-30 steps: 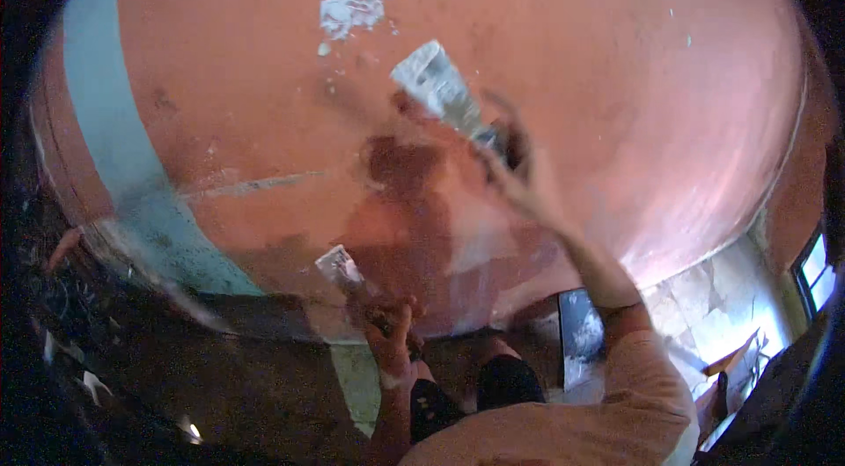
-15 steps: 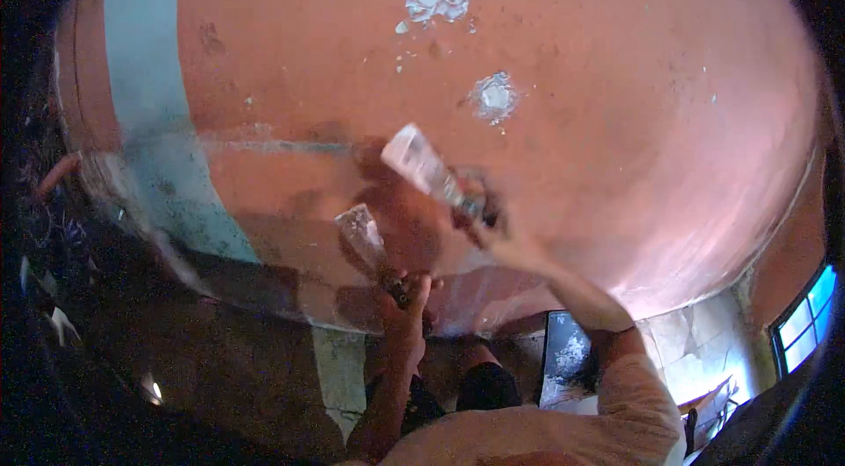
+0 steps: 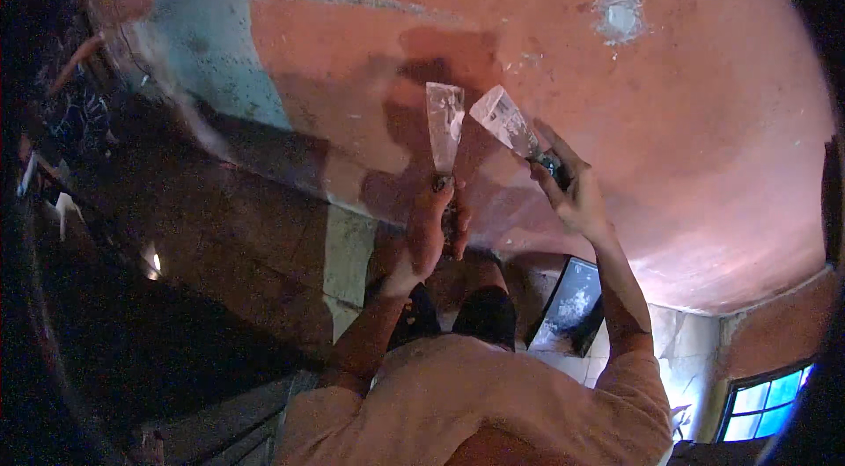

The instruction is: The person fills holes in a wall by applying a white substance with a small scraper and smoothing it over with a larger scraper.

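My left hand (image 3: 431, 233) is closed round the dark handle of a putty knife (image 3: 445, 123), its wide blade pointing up and smeared with white filler. In my right hand (image 3: 576, 189) is a second putty knife (image 3: 508, 121), tilted up to the left, with white paste on its blade as well. The two blade tips are close together but apart. Beyond them stands an orange-red wall (image 3: 378, 105), and both blades look clear of it. A round white filler patch (image 3: 621, 19) marks the wall at the upper right.
A pale green band (image 3: 207, 35) runs down the wall at the left. Below my right forearm, a dark board with white smears (image 3: 568, 303) is by the tiled floor. A blue-lit window (image 3: 766, 404) is at the lower right, and dark clutter (image 3: 84, 105) lies far left.
The view has shifted down and left, so the wall patches sit higher and further right. My hands have come closer together, bringing the two blades near each other.
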Action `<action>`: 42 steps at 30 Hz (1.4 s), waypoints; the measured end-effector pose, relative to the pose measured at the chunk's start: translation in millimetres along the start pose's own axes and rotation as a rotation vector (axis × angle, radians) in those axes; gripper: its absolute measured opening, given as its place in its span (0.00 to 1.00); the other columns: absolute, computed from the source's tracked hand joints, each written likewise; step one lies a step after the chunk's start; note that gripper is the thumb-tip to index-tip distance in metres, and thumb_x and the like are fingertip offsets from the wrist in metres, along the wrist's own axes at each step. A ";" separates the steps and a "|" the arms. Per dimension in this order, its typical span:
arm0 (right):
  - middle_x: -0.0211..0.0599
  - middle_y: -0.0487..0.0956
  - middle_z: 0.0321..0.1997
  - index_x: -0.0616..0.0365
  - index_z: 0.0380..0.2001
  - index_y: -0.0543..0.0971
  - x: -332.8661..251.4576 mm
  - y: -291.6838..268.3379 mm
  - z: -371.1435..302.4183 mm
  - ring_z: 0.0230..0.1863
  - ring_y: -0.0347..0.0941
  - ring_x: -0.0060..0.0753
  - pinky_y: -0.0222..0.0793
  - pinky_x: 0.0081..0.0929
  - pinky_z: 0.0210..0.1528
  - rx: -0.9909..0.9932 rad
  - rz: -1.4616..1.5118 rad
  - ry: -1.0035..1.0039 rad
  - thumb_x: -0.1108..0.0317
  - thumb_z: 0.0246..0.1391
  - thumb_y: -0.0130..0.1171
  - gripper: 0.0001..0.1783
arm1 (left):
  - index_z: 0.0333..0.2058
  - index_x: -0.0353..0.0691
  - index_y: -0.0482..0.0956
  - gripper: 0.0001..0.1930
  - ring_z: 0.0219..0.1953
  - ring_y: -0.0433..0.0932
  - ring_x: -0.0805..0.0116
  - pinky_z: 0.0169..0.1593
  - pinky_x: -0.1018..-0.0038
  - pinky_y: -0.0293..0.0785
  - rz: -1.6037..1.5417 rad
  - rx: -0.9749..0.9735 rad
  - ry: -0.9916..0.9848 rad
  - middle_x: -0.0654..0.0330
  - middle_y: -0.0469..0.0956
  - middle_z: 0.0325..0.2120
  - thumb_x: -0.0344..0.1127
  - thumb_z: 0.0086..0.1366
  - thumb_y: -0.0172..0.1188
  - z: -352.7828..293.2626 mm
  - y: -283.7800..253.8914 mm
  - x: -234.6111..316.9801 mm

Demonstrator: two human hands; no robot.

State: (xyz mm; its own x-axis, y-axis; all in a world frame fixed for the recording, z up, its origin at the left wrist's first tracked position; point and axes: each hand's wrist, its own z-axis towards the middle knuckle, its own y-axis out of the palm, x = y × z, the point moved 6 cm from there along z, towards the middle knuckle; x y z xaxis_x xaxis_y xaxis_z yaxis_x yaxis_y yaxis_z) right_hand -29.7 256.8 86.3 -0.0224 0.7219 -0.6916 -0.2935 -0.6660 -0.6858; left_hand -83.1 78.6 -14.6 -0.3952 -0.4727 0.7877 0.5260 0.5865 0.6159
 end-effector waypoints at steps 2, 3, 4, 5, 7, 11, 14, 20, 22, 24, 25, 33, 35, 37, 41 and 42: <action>0.39 0.79 0.44 0.58 0.52 0.72 -0.6 0.8 -6.5 0.43 0.74 0.29 0.70 0.30 0.46 -0.033 0.037 -0.029 0.74 0.54 0.55 0.21 | 0.42 0.42 0.63 0.16 0.10 0.63 0.71 0.11 0.74 0.59 0.018 -0.022 0.017 0.62 0.66 0.17 0.48 0.68 0.42 -3.4 -1.4 -0.6; 0.39 0.80 0.43 0.58 0.52 0.73 -2.3 1.6 -9.4 0.42 0.75 0.30 0.70 0.31 0.46 -0.063 0.070 -0.072 0.74 0.53 0.55 0.20 | 0.42 0.42 0.63 0.16 0.10 0.63 0.71 0.11 0.74 0.59 0.038 -0.047 0.050 0.62 0.66 0.17 0.48 0.68 0.42 -4.8 -1.0 0.4; 0.39 0.80 0.43 0.58 0.52 0.73 0.8 1.7 -12.1 0.42 0.75 0.30 0.70 0.31 0.46 -0.064 0.072 -0.065 0.74 0.53 0.55 0.20 | 0.42 0.42 0.63 0.16 0.10 0.63 0.71 0.11 0.74 0.59 0.036 -0.045 0.042 0.62 0.66 0.17 0.48 0.68 0.42 -5.6 -3.3 -3.0; 0.34 0.78 0.34 0.59 0.51 0.74 2.2 2.7 -14.7 0.33 0.70 0.23 0.67 0.24 0.36 -0.069 0.039 -0.109 0.74 0.54 0.56 0.19 | 0.42 0.41 0.63 0.16 0.09 0.63 0.71 0.11 0.74 0.60 0.060 -0.029 0.045 0.62 0.65 0.17 0.49 0.68 0.41 -5.2 -7.6 -7.7; 0.28 0.75 0.24 0.61 0.50 0.74 5.9 4.6 -18.5 0.23 0.64 0.16 0.63 0.18 0.27 -0.070 0.008 -0.146 0.74 0.55 0.57 0.18 | 0.42 0.41 0.63 0.17 0.09 0.63 0.71 0.11 0.75 0.60 0.085 -0.017 0.041 0.63 0.65 0.16 0.49 0.68 0.40 -7.0 -8.6 -10.9; 0.34 0.78 0.27 0.57 0.49 0.76 8.9 -10.4 -19.5 0.25 0.70 0.19 0.67 0.22 0.28 0.142 -0.226 -0.304 0.76 0.52 0.58 0.19 | 0.39 0.40 0.64 0.18 0.10 0.65 0.73 0.12 0.76 0.61 0.186 -0.016 0.043 0.63 0.64 0.16 0.50 0.69 0.40 -16.2 -4.0 -9.1; 0.35 0.78 0.31 0.52 0.49 0.77 -4.6 -18.2 -19.4 0.27 0.73 0.27 0.70 0.25 0.29 0.213 -0.438 -0.456 0.76 0.50 0.57 0.20 | 0.38 0.39 0.64 0.16 0.11 0.64 0.74 0.13 0.77 0.61 0.325 0.003 0.093 0.64 0.65 0.16 0.48 0.70 0.40 -21.6 -2.3 1.7; 0.28 0.75 0.34 0.39 0.48 0.79 -29.6 -18.5 -20.7 0.29 0.72 0.32 0.72 0.28 0.29 0.264 -0.919 -0.509 0.74 0.47 0.56 0.24 | 0.38 0.38 0.65 0.12 0.10 0.63 0.76 0.14 0.77 0.61 0.617 0.064 0.120 0.65 0.65 0.16 0.42 0.71 0.41 -25.4 2.4 8.6; 0.27 0.74 0.34 0.37 0.49 0.78 -28.4 -16.2 -17.6 0.29 0.71 0.30 0.72 0.27 0.29 0.254 -0.976 -0.492 0.73 0.46 0.56 0.25 | 0.38 0.38 0.65 0.12 0.10 0.62 0.76 0.14 0.77 0.61 0.622 0.027 0.109 0.66 0.64 0.15 0.42 0.71 0.41 -25.4 3.4 5.0; 0.27 0.74 0.32 0.37 0.50 0.78 -27.2 -10.7 -16.0 0.29 0.71 0.30 0.72 0.27 0.29 0.221 -0.983 -0.537 0.73 0.48 0.54 0.24 | 0.40 0.37 0.65 0.13 0.10 0.62 0.77 0.14 0.76 0.60 0.656 0.061 0.097 0.66 0.63 0.13 0.42 0.71 0.41 -24.3 -3.9 -5.2; 0.27 0.74 0.32 0.37 0.50 0.78 -24.7 -10.2 -15.1 0.29 0.71 0.30 0.72 0.27 0.29 0.222 -0.981 -0.530 0.73 0.48 0.54 0.24 | 0.40 0.37 0.65 0.13 0.10 0.62 0.77 0.14 0.76 0.60 0.658 0.057 0.091 0.66 0.63 0.13 0.42 0.71 0.41 -21.6 -7.8 -11.3; 0.30 0.74 0.30 0.40 0.52 0.75 25.6 17.6 -15.7 0.30 0.74 0.33 0.73 0.31 0.28 0.071 -0.959 -0.371 0.72 0.48 0.53 0.26 | 0.44 0.32 0.64 0.18 0.11 0.69 0.63 0.16 0.66 0.64 0.984 0.104 0.161 0.59 0.67 0.11 0.43 0.71 0.38 -23.4 -5.3 -6.3; 0.32 0.74 0.30 0.40 0.53 0.74 42.3 31.1 -19.0 0.31 0.74 0.35 0.73 0.31 0.28 0.038 -0.939 -0.352 0.71 0.47 0.53 0.26 | 0.44 0.31 0.64 0.17 0.14 0.72 0.61 0.18 0.66 0.66 1.098 0.120 0.162 0.55 0.71 0.16 0.42 0.71 0.40 -25.0 -11.2 -12.9; 0.33 0.75 0.30 0.39 0.53 0.74 46.3 39.5 -22.6 0.31 0.75 0.36 0.73 0.32 0.28 -0.002 -0.914 -0.334 0.71 0.47 0.53 0.27 | 0.45 0.31 0.65 0.16 0.18 0.74 0.59 0.21 0.65 0.69 1.212 0.140 0.156 0.50 0.74 0.21 0.40 0.70 0.42 -24.6 -30.6 -32.7; 0.39 0.77 0.29 0.40 0.51 0.75 30.0 54.3 -30.2 0.30 0.75 0.44 0.73 0.38 0.30 -0.134 -0.734 -0.272 0.69 0.52 0.51 0.22 | 0.45 0.32 0.70 0.15 0.31 0.77 0.51 0.33 0.63 0.73 1.894 0.009 0.818 0.36 0.71 0.41 0.38 0.65 0.49 -38.8 -42.4 -73.3; 0.41 0.78 0.30 0.41 0.50 0.76 28.9 54.9 -32.9 0.30 0.75 0.46 0.72 0.40 0.31 -0.126 -0.579 -0.292 0.68 0.54 0.50 0.20 | 0.44 0.33 0.71 0.15 0.34 0.76 0.49 0.36 0.60 0.73 1.927 0.003 0.807 0.34 0.68 0.45 0.36 0.63 0.51 -38.6 -46.5 -83.0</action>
State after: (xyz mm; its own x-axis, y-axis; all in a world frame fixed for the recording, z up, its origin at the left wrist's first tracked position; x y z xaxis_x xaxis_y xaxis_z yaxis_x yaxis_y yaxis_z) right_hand -15.1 234.9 21.1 -0.1578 0.9795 -0.1254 -0.2221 -0.1589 -0.9620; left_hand -45.7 65.1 -109.3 0.8689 0.4852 0.0979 -0.2292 0.5696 -0.7893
